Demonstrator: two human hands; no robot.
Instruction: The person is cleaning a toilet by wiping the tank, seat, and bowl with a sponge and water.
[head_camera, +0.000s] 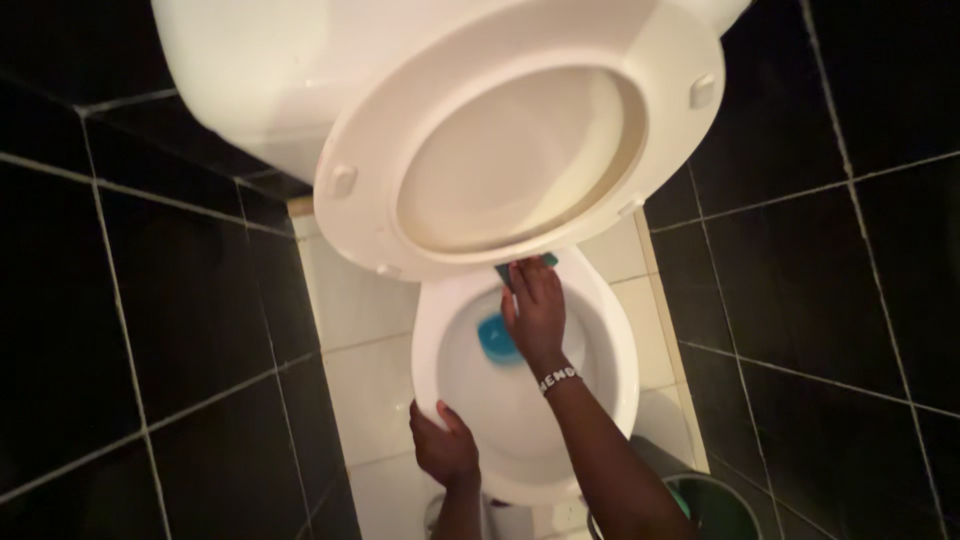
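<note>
A white toilet bowl (615, 370) stands below me with its seat (680, 150) and lid raised against the cistern (250, 70). My right hand (537, 308) reaches into the bowl near the back rim, fingers pressed on a teal sponge (549, 260) that mostly hides under them. A beaded bracelet (557, 378) circles that wrist. My left hand (445, 447) grips the front left rim of the bowl. Blue water (494, 338) sits at the bottom of the bowl.
Black tiled walls (160, 330) close in on both sides. The floor (365, 300) around the toilet is pale tile. A dark round bin (715, 505) with a green rim stands at the lower right.
</note>
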